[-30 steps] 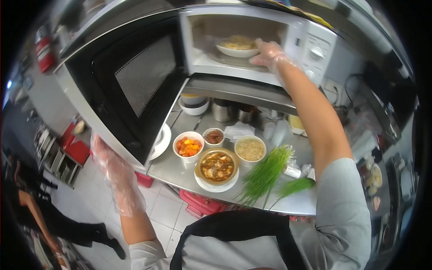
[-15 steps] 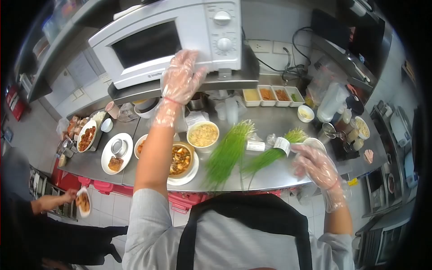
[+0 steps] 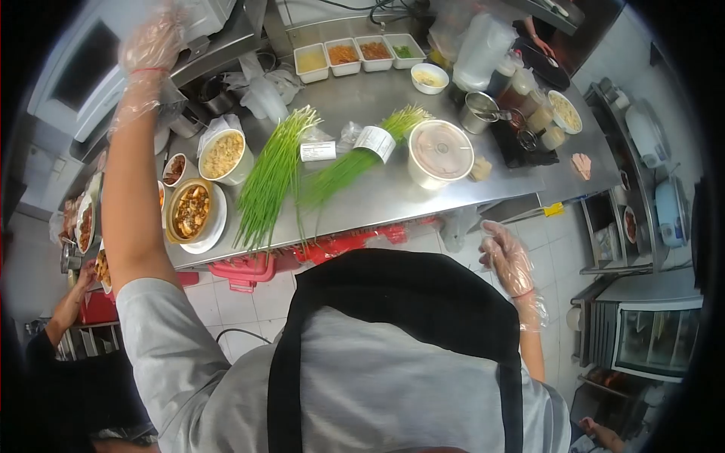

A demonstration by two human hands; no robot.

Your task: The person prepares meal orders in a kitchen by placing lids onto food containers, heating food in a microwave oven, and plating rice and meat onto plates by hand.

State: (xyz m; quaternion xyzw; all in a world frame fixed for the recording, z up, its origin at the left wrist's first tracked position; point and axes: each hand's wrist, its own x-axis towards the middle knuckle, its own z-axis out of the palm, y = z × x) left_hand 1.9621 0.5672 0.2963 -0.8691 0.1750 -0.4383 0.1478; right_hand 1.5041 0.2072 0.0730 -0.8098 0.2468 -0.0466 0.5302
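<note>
at the upper left of our view, the white microwave (image 3: 87, 68) sits above the counter, its long front slanting up to the right. our left hand (image 3: 153, 41) overlaps that front, the dark window to its left; the fingers are blurred, so we cannot tell whether they press or pinch. our right hand (image 3: 506, 257), well apart from it, hangs off the counter's edge, fingers loosely curled around nothing visible, nearest the lidded tub (image 3: 440, 151). between our arms lie green stalks (image 3: 272, 174).
</note>
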